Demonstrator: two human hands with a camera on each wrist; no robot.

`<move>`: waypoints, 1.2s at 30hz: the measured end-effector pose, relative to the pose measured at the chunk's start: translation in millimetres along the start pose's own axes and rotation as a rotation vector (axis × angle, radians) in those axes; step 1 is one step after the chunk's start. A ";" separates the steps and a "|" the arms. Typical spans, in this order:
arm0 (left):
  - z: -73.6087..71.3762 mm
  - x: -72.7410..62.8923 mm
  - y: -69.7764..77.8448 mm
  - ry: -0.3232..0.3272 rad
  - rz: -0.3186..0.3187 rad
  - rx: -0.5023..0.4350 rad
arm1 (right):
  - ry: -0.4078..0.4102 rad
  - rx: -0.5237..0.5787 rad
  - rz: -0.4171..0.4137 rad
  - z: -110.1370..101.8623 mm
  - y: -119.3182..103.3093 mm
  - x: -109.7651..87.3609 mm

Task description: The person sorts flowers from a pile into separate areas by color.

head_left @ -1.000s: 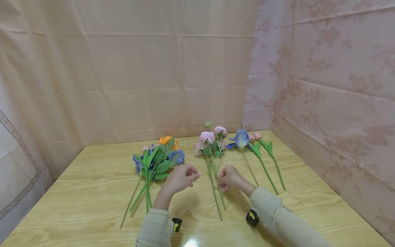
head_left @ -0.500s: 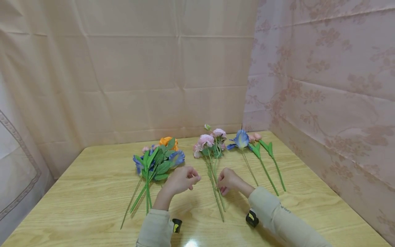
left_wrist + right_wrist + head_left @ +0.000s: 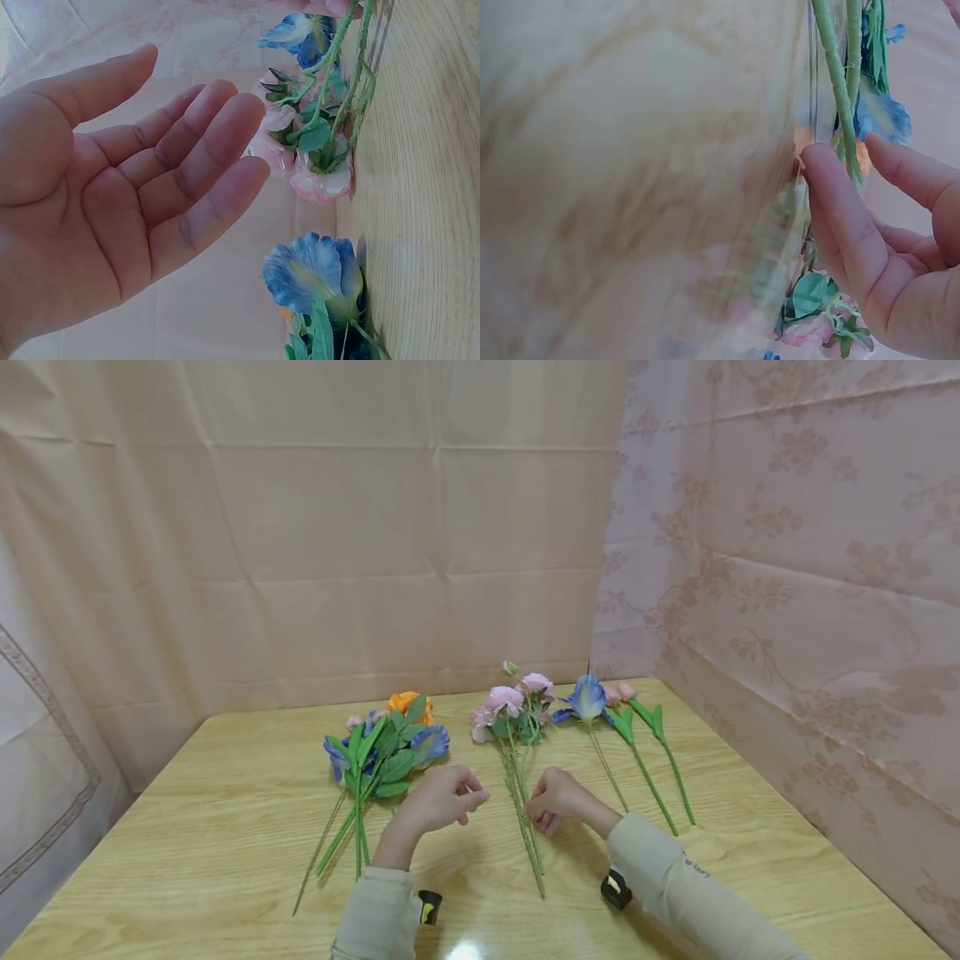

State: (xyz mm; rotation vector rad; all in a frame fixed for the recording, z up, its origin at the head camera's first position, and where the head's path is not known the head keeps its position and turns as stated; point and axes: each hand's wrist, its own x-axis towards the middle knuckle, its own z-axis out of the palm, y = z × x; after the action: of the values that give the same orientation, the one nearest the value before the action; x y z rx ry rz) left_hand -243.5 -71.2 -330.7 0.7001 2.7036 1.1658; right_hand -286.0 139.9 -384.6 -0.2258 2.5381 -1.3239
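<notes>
L hand (image 3: 441,797): relaxed, fingers slightly bent, nothing held. R hand (image 3: 558,797): part-curled by green-stemmed, pale-pink, ruffled artificial-looking flowers (image 3: 505,700); can't tell if gripping. Blooms @ R's 11 o'clock, L's 1, on yellowish wood-grain tbl (image 3: 225,802).

The pale wood-grain bench (image 3: 225,827) has a bright glare at its near edge. On its left side lies a crossed pile: an orange flower (image 3: 408,706), blue flowers (image 3: 430,743), broad green leaves (image 3: 396,767) and long stems (image 3: 358,835). Pink flowers (image 3: 504,700) rest near the middle, stems pointing nearward. To their right lie a single blue flower (image 3: 587,697) and two green-leaved pink tulips (image 3: 622,725).
</notes>
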 end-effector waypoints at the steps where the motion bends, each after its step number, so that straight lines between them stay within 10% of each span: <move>1: -0.1 0.0 -0.1 -0.002 0.000 0.002 | 0.007 -0.006 0.001 -0.2 -0.2 -0.1; 18: -6.1 -0.1 -6.1 0.000 -0.019 -0.003 | 0.036 -0.246 -0.092 -2.2 -13.7 -10.7; 36: -47.7 -15.1 -34.8 0.283 -0.214 -0.020 | 0.069 -0.312 -0.259 1.9 -19.9 -15.4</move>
State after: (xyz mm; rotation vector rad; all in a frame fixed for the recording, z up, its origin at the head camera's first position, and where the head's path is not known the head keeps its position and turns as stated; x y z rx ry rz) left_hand -256.3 -130.3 -323.3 0.2474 2.8957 1.3224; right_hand -270.5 131.1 -366.7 -0.5989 2.8427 -1.0213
